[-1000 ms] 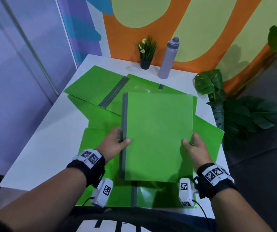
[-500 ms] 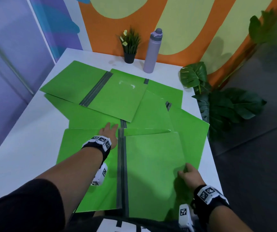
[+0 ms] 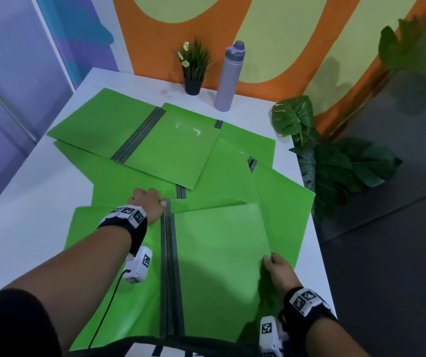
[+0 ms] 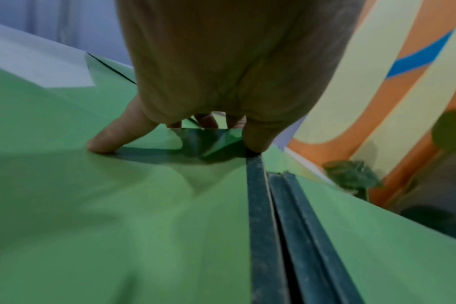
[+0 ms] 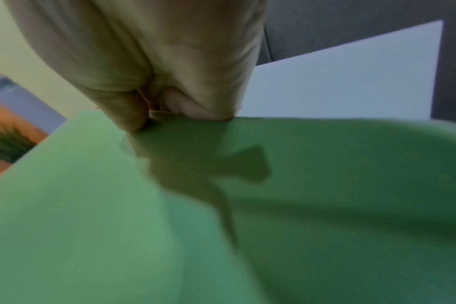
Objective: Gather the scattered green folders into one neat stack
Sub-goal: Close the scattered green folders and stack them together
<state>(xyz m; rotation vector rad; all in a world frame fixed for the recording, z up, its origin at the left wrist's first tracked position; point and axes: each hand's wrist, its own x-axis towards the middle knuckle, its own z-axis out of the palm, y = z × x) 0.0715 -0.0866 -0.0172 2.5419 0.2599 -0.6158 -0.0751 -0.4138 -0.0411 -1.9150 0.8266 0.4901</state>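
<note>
Several green folders with grey spines lie overlapping on the white table. A closed folder lies at the front right on top of an open folder. My right hand pinches the closed folder's right edge between thumb and fingers. My left hand sits at the far end of the open folder's spine, its fingers curled over the far edge and one fingertip pressing the cover. Another open folder lies tilted at the back.
A lilac bottle and a small potted plant stand at the table's back edge against the orange wall. Large leafy plants stand on the floor beside the right edge. Bare table shows on the left.
The closed folder, held up by both hands a second ago, now lies low at the front right. My left hand let go of its spine and reached forward to the open folder's far edge.
</note>
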